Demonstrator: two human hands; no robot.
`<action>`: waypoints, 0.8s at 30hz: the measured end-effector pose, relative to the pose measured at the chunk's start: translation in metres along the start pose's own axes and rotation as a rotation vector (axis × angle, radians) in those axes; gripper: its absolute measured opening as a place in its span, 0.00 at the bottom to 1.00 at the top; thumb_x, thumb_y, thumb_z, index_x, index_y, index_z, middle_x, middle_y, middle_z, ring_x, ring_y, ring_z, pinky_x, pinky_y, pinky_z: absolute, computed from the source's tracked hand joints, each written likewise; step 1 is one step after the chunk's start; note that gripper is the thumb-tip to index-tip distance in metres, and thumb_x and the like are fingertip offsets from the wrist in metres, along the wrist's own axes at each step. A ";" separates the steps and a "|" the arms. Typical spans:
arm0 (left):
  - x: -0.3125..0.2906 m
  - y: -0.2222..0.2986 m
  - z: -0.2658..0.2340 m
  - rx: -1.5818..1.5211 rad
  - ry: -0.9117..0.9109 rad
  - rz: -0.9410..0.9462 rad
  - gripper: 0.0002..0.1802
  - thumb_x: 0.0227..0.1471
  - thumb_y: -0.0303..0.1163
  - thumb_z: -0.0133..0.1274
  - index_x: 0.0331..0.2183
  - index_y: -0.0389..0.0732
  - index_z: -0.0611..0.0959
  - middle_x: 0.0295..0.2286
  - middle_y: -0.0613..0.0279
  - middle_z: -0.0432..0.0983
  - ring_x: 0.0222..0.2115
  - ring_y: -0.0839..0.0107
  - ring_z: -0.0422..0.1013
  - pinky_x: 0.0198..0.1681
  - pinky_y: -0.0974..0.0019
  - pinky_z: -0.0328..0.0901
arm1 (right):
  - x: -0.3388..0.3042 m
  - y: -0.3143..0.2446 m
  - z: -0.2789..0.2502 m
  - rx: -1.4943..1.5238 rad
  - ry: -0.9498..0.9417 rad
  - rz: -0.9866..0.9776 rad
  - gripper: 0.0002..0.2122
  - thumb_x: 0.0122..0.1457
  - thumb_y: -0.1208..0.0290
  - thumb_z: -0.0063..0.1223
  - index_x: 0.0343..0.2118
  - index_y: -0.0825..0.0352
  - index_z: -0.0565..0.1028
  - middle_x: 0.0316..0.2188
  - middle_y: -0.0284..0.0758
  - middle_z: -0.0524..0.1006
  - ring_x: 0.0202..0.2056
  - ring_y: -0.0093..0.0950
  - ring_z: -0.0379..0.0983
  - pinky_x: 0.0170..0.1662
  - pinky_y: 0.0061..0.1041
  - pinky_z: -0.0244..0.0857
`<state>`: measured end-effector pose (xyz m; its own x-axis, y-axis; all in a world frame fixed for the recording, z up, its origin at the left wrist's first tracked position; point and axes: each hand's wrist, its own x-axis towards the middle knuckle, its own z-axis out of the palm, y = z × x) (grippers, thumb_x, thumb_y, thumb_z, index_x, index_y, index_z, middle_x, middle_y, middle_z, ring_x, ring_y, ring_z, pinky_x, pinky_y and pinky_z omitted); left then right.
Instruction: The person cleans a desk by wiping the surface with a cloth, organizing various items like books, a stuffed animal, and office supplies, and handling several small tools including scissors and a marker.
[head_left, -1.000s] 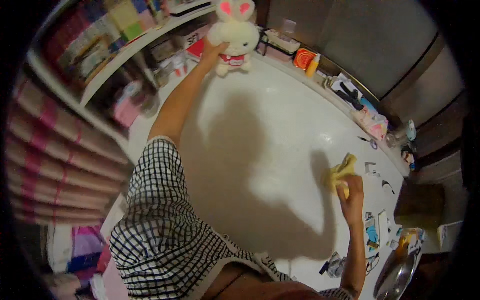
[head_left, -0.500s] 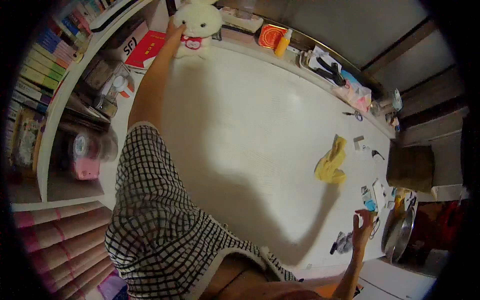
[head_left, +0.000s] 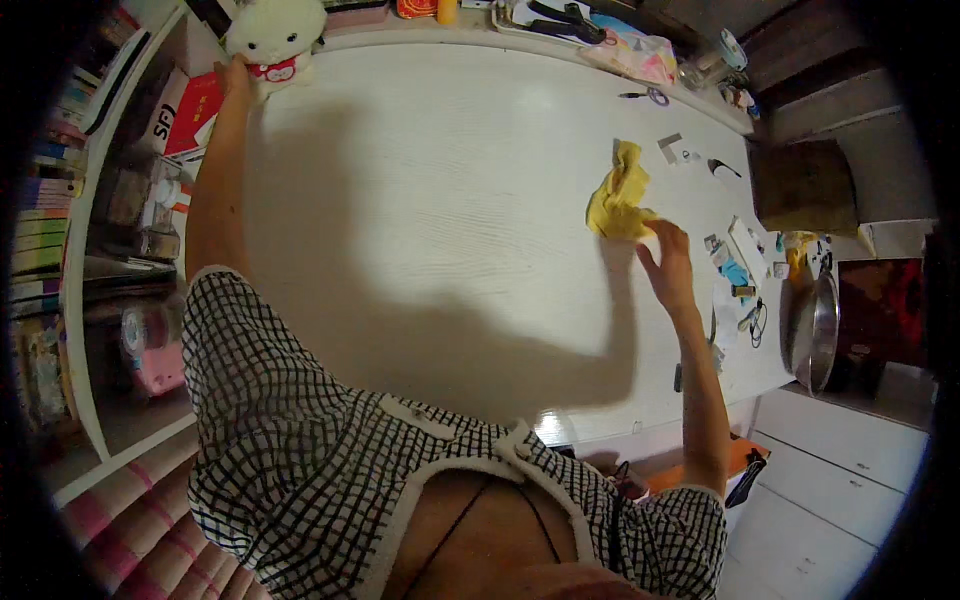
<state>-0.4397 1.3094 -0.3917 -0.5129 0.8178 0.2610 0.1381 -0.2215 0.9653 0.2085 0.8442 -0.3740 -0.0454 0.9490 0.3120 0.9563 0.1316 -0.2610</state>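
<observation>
A red flat package (head_left: 200, 105) with white lettering lies at the table's (head_left: 430, 200) far left corner, small white and blue packets (head_left: 735, 262) at the right edge. Since a moment ago the right hand (head_left: 668, 265) has come back up to the yellow cloth (head_left: 620, 195) — fingers spread, touching its crumpled near edge. The left hand (head_left: 238, 72) stays at the white plush rabbit (head_left: 275, 35); its grip cannot be told.

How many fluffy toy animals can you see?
1. The white plush bunny with pink ears sits at the far left corner of the white table, touched by the left hand. Others may hide on shelves.
</observation>
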 end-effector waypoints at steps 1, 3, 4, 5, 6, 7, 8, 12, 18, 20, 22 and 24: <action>-0.020 0.008 0.012 0.190 0.007 0.121 0.46 0.34 0.38 0.52 0.53 0.34 0.52 0.48 0.41 0.56 0.48 0.52 0.57 0.49 0.56 0.56 | 0.002 0.000 0.011 -0.007 -0.002 0.012 0.17 0.47 0.74 0.52 0.43 0.66 0.66 0.42 0.41 0.68 0.45 0.42 0.60 0.47 0.34 0.57; -0.051 0.034 0.021 0.421 0.038 0.314 0.48 0.31 0.38 0.56 0.53 0.33 0.52 0.48 0.41 0.56 0.49 0.51 0.56 0.50 0.55 0.54 | 0.018 -0.002 0.034 -0.064 0.031 -0.032 0.18 0.48 0.72 0.51 0.43 0.66 0.66 0.42 0.40 0.68 0.45 0.40 0.60 0.48 0.35 0.57; -0.068 0.048 0.025 0.478 0.054 0.378 0.49 0.30 0.38 0.58 0.52 0.33 0.53 0.48 0.41 0.56 0.49 0.50 0.55 0.50 0.54 0.53 | 0.024 -0.006 0.041 -0.048 0.047 -0.056 0.18 0.48 0.72 0.51 0.43 0.66 0.66 0.42 0.40 0.68 0.45 0.40 0.60 0.48 0.35 0.57; -0.082 0.059 0.030 0.514 0.059 0.430 0.50 0.29 0.38 0.60 0.52 0.33 0.53 0.48 0.41 0.56 0.49 0.50 0.55 0.51 0.53 0.52 | 0.025 -0.012 0.044 -0.163 -0.030 -0.132 0.18 0.47 0.70 0.51 0.44 0.66 0.66 0.43 0.40 0.68 0.45 0.39 0.61 0.48 0.36 0.57; -0.095 0.069 0.040 0.531 0.062 0.464 0.51 0.27 0.38 0.61 0.51 0.32 0.54 0.47 0.41 0.56 0.50 0.49 0.54 0.52 0.52 0.51 | 0.029 -0.013 0.047 -0.286 -0.104 -0.202 0.19 0.47 0.69 0.51 0.44 0.66 0.66 0.43 0.40 0.67 0.46 0.38 0.61 0.48 0.37 0.57; -0.091 0.074 0.035 0.551 0.085 0.564 0.56 0.26 0.40 0.63 0.53 0.35 0.50 0.50 0.42 0.50 0.52 0.49 0.50 0.52 0.50 0.49 | 0.032 -0.001 0.068 -0.439 -0.041 -0.315 0.21 0.46 0.66 0.52 0.44 0.65 0.66 0.40 0.41 0.67 0.44 0.36 0.62 0.47 0.38 0.57; -0.087 0.072 0.021 0.587 0.109 0.658 0.60 0.24 0.42 0.66 0.54 0.37 0.46 0.53 0.42 0.44 0.54 0.49 0.45 0.53 0.47 0.48 | 0.041 -0.007 0.076 -0.411 -0.020 -0.348 0.21 0.46 0.66 0.52 0.44 0.65 0.66 0.40 0.41 0.67 0.44 0.36 0.62 0.47 0.38 0.57; -0.130 0.077 0.069 0.678 0.070 0.471 0.65 0.25 0.46 0.65 0.56 0.44 0.39 0.55 0.44 0.34 0.56 0.46 0.38 0.53 0.42 0.45 | 0.033 0.023 0.083 -0.408 -0.145 -0.084 0.21 0.45 0.66 0.52 0.43 0.66 0.66 0.35 0.41 0.68 0.38 0.36 0.64 0.39 0.36 0.63; -0.106 0.065 0.057 0.674 0.004 0.472 0.68 0.24 0.49 0.66 0.57 0.51 0.36 0.55 0.42 0.34 0.56 0.45 0.36 0.52 0.39 0.43 | 0.082 0.001 0.042 0.225 -0.002 0.203 0.15 0.47 0.71 0.50 0.39 0.69 0.68 0.28 0.38 0.72 0.27 0.33 0.69 0.30 0.27 0.66; -0.124 0.076 0.080 0.746 0.010 0.437 0.67 0.23 0.51 0.66 0.57 0.52 0.38 0.55 0.42 0.34 0.56 0.45 0.37 0.51 0.39 0.46 | 0.088 -0.010 0.026 0.917 0.240 0.331 0.12 0.50 0.71 0.48 0.37 0.69 0.68 0.24 0.33 0.73 0.23 0.25 0.69 0.25 0.21 0.64; -0.113 0.082 0.073 0.734 0.039 0.431 0.66 0.23 0.51 0.66 0.56 0.53 0.39 0.55 0.41 0.37 0.55 0.45 0.40 0.51 0.40 0.48 | 0.099 -0.038 0.012 1.206 0.086 0.420 0.10 0.52 0.73 0.46 0.38 0.68 0.68 0.24 0.31 0.71 0.23 0.19 0.67 0.24 0.18 0.63; -0.108 0.086 0.069 0.725 0.068 0.416 0.64 0.24 0.51 0.65 0.56 0.53 0.41 0.54 0.41 0.40 0.55 0.45 0.43 0.50 0.42 0.50 | 0.104 -0.048 0.036 1.168 -0.005 0.466 0.11 0.53 0.72 0.46 0.39 0.69 0.68 0.25 0.34 0.72 0.22 0.20 0.67 0.23 0.19 0.63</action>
<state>-0.3137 1.2390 -0.3366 -0.3465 0.7056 0.6181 0.8262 -0.0824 0.5573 0.1470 0.9473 -0.3617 0.2237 0.9742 -0.0299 0.0563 -0.0436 -0.9975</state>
